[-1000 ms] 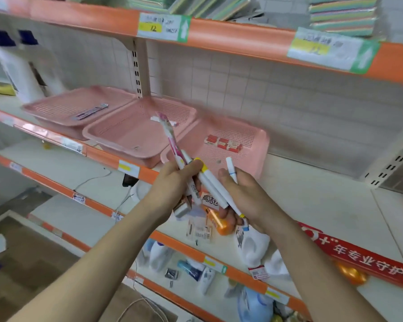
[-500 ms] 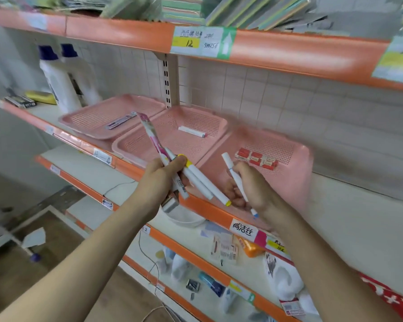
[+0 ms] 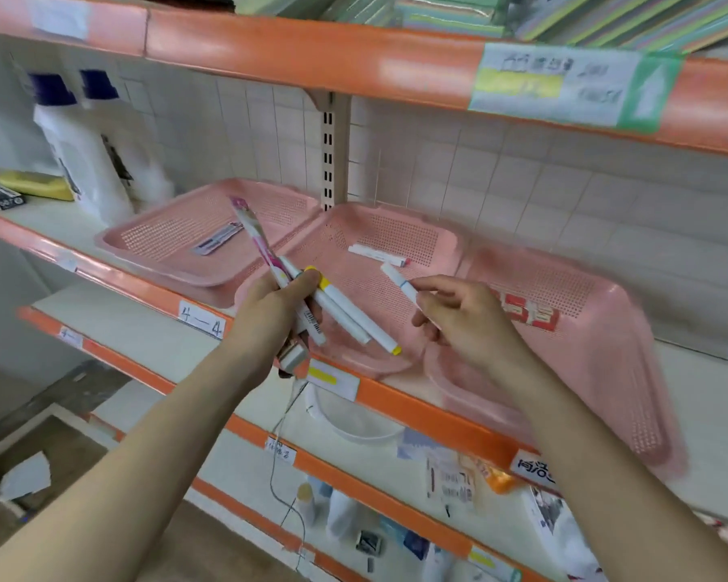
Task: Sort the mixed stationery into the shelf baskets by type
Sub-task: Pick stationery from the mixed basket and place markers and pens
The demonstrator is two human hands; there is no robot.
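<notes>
Right hand (image 3: 467, 325) is pinching a white marker (image 3: 399, 282) between thumb and fingertips, fingers curled round its lower end, blue-banded end pointing up-left. The marker is hovering over the middle basket (image 3: 396, 233), not touching it.

Left hand (image 3: 270, 317) is clamped tight on a bundle:
- a pink packaged pen (image 3: 256, 239) sticking up
- two yellow-capped markers (image 3: 352, 315) angling down-right
- a small grey item (image 3: 293, 355) poking out below the palm, cannot tell what it is

Step in hand, by my reading: dropping the single marker into the middle basket, since a matching marker (image 3: 378, 256) is already lying there. The next move is probably calling for lowering the right hand a little and loosening the pinch, so the marker lands flat on the mesh beside its match.

Left basket (image 3: 160, 241) is holding a flat packaged item (image 3: 217, 241). Right basket (image 3: 597, 342) is holding small red-and-white pieces (image 3: 526, 315). All three baskets are sitting side by side on the orange-edged shelf (image 3: 417, 407).
</notes>
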